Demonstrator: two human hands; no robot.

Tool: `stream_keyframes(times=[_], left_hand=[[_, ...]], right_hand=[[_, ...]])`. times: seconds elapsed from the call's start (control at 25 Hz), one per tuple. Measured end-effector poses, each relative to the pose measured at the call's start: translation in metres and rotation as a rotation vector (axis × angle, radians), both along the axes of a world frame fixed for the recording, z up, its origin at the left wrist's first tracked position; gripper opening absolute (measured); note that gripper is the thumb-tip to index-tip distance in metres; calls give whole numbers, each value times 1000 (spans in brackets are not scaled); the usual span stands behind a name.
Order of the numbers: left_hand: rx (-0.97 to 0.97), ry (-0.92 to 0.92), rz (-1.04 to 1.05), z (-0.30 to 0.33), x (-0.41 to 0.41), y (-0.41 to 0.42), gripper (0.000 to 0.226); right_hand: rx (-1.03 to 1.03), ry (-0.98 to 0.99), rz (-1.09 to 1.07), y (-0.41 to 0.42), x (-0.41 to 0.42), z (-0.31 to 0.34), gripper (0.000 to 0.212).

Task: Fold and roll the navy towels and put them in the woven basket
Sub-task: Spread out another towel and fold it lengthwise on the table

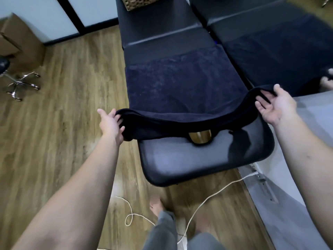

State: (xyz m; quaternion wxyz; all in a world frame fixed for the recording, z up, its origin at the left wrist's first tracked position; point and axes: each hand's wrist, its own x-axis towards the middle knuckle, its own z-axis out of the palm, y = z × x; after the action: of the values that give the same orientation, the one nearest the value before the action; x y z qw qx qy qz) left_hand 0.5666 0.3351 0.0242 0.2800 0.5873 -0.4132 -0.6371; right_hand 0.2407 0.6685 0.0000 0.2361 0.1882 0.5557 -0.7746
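Both hands, left (111, 123) and right (273, 107), pinching near corners of soft, limp navy terry towel (180, 87); light, droopy, best gripped at corners.

The woven basket (134, 2) is cut off by the top edge. The stool (16, 82) is cropped at the left. A second towel (281, 56) is blurred.

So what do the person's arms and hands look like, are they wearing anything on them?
Nothing is worn on them. The left hand and right hand are bare, with no gloves, and no rings, watch or bracelets that show. Both forearms are bare too, with no sleeves in view. Lower down, grey trousers show.
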Motion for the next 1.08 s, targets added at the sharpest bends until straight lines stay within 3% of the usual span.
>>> stream_keyframes(times=[0.28, 0.48, 0.76, 1.08], left_hand=[[51, -32, -132, -4, -27, -70, 74], [92, -34, -199, -12, -48, -110, 77], [132, -8, -221, -17, -80, -143, 79], [155, 8, -167, -3, -125, -189, 77]], right_hand=[[332, 227, -281, -59, -1, 5, 21], [513, 321, -304, -74, 6, 21, 36], [463, 251, -253, -77, -17, 26, 35], [420, 314, -109, -117, -90, 48, 40]])
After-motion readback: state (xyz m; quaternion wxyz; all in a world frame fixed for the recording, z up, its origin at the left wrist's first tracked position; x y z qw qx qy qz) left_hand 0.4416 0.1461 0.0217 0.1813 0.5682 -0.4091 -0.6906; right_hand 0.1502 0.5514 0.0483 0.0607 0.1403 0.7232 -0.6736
